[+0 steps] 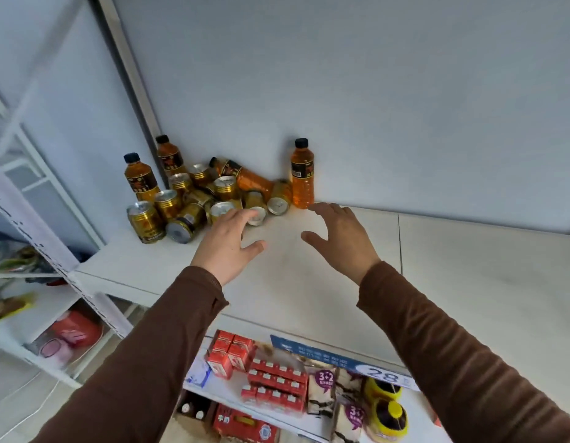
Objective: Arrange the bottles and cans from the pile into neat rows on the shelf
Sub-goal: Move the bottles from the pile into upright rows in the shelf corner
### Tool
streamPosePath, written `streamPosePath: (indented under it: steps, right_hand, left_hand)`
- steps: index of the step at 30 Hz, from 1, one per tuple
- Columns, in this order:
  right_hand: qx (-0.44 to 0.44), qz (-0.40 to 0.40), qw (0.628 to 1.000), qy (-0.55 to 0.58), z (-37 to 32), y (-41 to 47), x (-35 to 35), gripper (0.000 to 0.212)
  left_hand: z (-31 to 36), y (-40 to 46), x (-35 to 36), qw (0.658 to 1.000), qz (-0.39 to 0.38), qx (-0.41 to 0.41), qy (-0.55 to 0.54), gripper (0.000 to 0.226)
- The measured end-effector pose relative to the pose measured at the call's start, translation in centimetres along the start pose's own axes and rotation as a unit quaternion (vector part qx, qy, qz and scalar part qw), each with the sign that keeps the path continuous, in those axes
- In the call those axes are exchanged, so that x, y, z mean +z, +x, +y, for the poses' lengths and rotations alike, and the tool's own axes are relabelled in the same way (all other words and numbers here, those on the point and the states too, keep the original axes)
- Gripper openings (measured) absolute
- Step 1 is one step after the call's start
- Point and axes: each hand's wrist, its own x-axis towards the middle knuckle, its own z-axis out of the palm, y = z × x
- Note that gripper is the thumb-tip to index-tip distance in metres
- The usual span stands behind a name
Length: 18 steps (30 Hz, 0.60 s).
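Observation:
A pile of gold cans [194, 199] and orange bottles with black caps lies at the back left of the white top shelf [469, 282]. Some cans stand, others lie on their sides. One bottle [302, 174] stands upright against the back wall at the pile's right end; another [242, 175] lies across the cans. My left hand [227, 241] reaches forward with spread fingers, its fingertips by a can lying on its side [257, 215]. My right hand [338, 238] hovers open just below the upright bottle, holding nothing.
Two more bottles [139, 177] stand at the pile's left by the shelf's upright post. A lower shelf holds red cartons [277, 378], snack packs and yellow-lidded jars [387, 410]. A white rack [37, 251] with goods stands to the left.

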Motion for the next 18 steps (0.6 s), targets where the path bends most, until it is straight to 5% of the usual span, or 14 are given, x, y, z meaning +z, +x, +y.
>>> streamPosePath:
  steps: [18]
  right_hand:
    - [0.185, 0.104, 0.975, 0.063, 1.3, 18.3, 5.1, 0.058]
  left_hand:
    - [-16.3, 21.0, -1.4, 0.992, -0.019, -0.121, -0.014, 0.069]
